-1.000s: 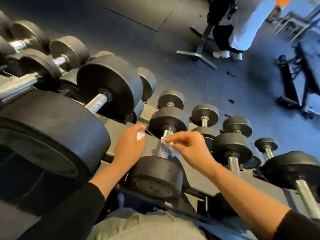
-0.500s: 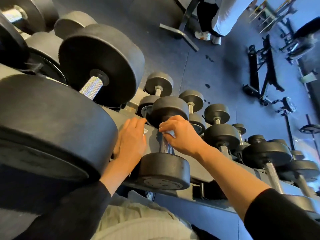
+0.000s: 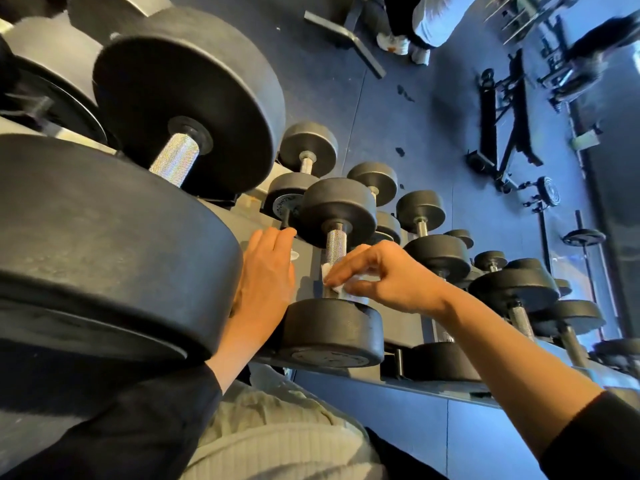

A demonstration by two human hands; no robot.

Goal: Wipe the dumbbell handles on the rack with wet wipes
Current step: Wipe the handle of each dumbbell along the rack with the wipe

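A small black dumbbell [image 3: 337,209] lies on the grey rack [image 3: 408,320], its knurled steel handle [image 3: 336,242] pointing away from me. My right hand [image 3: 384,275] wraps a white wet wipe [image 3: 334,287] round the lower part of that handle. My left hand [image 3: 265,282] lies flat against the rack just left of the dumbbell, fingers straight; a bit of white shows under its fingers. A far larger dumbbell [image 3: 187,109] with a knurled handle [image 3: 176,159] fills the upper left.
More small dumbbells [image 3: 436,252] line the rack to the right, down to its right end. A person [image 3: 415,26] stands on the dark rubber floor beyond. A black bench frame [image 3: 502,133] and loose plates [image 3: 583,237] lie at the right.
My right hand has slid down the handle from its upper end toward the near weight, carrying the wipe. My view has moved closer and tilted. My left hand stays beside the dumbbell.
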